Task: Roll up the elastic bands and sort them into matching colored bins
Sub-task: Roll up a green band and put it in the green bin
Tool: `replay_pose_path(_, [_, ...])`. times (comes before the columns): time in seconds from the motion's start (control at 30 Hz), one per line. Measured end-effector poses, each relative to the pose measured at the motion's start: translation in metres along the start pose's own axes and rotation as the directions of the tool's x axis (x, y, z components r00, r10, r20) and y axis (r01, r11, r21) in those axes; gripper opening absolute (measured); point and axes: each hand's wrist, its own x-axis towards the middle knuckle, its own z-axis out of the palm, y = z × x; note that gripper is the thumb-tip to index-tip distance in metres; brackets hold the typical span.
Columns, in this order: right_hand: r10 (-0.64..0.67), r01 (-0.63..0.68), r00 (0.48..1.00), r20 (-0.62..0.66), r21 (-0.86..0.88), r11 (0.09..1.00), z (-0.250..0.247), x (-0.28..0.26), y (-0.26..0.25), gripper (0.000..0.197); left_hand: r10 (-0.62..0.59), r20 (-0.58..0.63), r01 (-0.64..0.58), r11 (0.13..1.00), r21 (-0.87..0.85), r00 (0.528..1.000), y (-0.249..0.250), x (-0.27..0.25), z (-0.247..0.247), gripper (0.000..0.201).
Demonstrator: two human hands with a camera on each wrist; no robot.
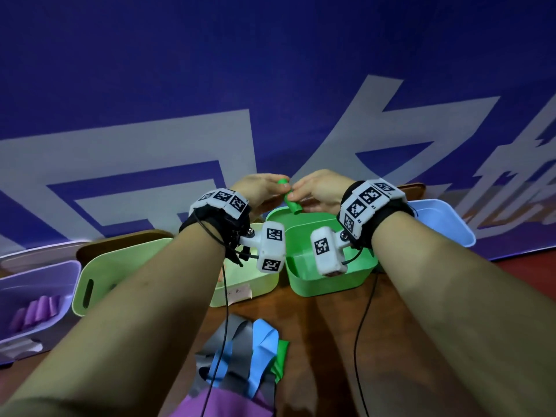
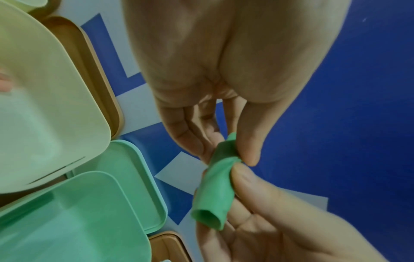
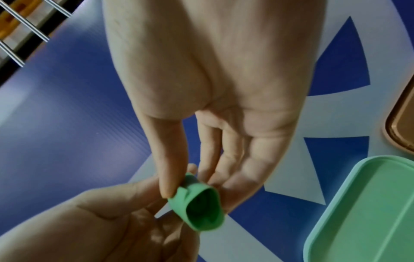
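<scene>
A green elastic band [image 1: 289,196], rolled into a short tube, is held in the air between both hands above the far rim of the green bin [image 1: 328,281]. My left hand [image 1: 259,188] pinches its upper end between thumb and fingers. My right hand [image 1: 316,191] pinches the roll lower down, and the open end of the green roll [image 2: 211,193] points down. In the right wrist view the hollow end of the roll [image 3: 199,205] faces the camera. A pile of loose grey, blue and green bands [image 1: 240,356] lies on the table near me.
A light green bin [image 1: 126,266] stands left of the green one, a purple bin [image 1: 39,284] with purple rolls [image 1: 36,311] at far left, a light blue bin [image 1: 442,224] at right. A blue banner wall rises behind. Cables hang from my wrists.
</scene>
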Motion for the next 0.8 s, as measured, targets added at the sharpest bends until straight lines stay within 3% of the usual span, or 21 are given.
replay_pose_path(0.1, [0.049, -0.049, 0.999, -0.007, -0.005, 0.999, -0.011, 0.02, 0.011, 0.014, -0.032, 0.047, 0.029, 0.998, 0.063, 0.998, -0.011, 0.023, 0.006, 0.025])
replay_pose_path(0.2, [0.108, -0.108, 0.994, -0.014, -0.007, 0.994, -0.022, 0.042, 0.023, 0.012, -0.075, -0.022, 0.076, 0.996, 0.046, 0.997, -0.024, 0.048, 0.011, 0.016])
replay_pose_path(0.33, [0.168, -0.168, 0.986, -0.012, 0.0, 0.986, -0.037, 0.075, 0.046, 0.009, -0.152, -0.021, 0.153, 0.988, 0.033, 0.988, -0.041, 0.084, 0.017, 0.018])
replay_pose_path(0.57, [0.333, -0.333, 0.943, -0.015, -0.033, 0.942, -0.046, 0.122, 0.098, 0.018, -0.303, -0.047, 0.302, 0.904, 0.301, 0.952, -0.078, 0.124, 0.012, 0.004])
replay_pose_path(0.8, [0.446, -0.424, 0.895, 0.014, -0.282, 0.861, -0.033, 0.153, 0.129, 0.009, -0.337, -0.134, 0.362, 0.88, 0.306, 0.932, -0.104, 0.139, -0.013, 0.005])
